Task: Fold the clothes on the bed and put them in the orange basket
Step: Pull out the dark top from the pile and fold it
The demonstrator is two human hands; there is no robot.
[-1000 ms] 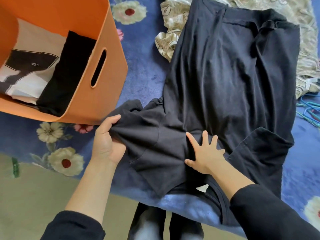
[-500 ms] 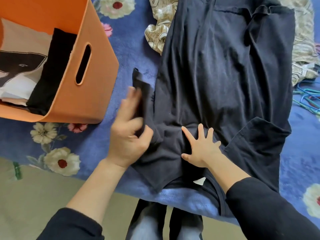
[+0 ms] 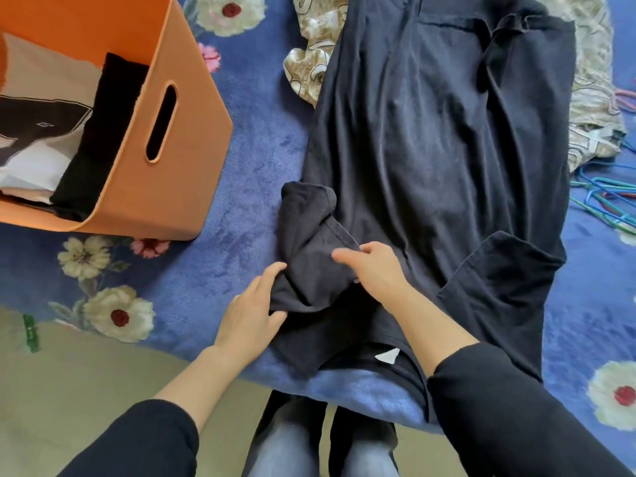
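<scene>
Folding sleeve [image 3: 309, 232] of black shirt [image 3: 430, 132] inward on bed [image 3: 247, 166], left hand [image 3: 247, 315] pinching the fold, right hand [image 3: 375, 270] fingers blurred on it, grip unclear; folded items [image 3: 99, 132] already in basket [image 3: 186, 166], patterned garment [image 3: 309, 53] unfolded.

Bed [image 3: 364, 387] under a blue blanket [image 3: 247, 166] printed with white and pink flowers, pale beige floor [image 3: 86, 390] along the bed's near edge, small green object [image 3: 31, 333] on it at left, soft even daylight
</scene>
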